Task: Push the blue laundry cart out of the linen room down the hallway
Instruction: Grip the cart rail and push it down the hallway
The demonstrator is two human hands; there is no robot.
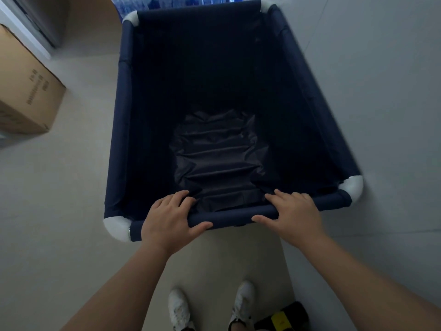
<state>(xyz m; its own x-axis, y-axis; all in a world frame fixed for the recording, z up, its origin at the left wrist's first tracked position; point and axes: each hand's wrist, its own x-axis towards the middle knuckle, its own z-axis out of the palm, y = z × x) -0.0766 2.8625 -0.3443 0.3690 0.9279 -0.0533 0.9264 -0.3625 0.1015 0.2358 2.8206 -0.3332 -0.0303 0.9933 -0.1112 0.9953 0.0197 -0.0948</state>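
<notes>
Room: pale tiled floor (71, 187), dim light, a light wall (381, 68) along the right side of the cart.
Cart: blue laundry cart (310, 96), dark navy fabric over a tube frame, open top, directly ahead of both hands; inside bare but for creased fabric at the bottom.
Near rail (232, 215): padded fabric-covered bar running between the two hands, slanting slightly up toward the right.
Left hand (167, 218): wrapped over the near rail left of its middle; fingers curled down on the inner side, thumb stretched along the outer face; closed around the bar.
Right hand (294, 213): on the same rail, right of its middle; fingers laid over the top toward the inside, thumb pointing left along the outer face; looks like a full grasp, though the palm hides the underside.
Gap between hands: a bare stretch of rail, hands well apart.
Corner caps: white cap (117, 226) just left of the left hand, white cap (353, 187) just right of the right hand; two more at the far corners.
Left of the grip: cardboard box (26, 91) on the floor, well apart from the cart.
Beyond the grip: bluish packs (167, 2) past the far rim, too blurred to identify.
Below the grip: white shoes (179, 309), and a black and yellow object (284, 316) beside the right foot.
</notes>
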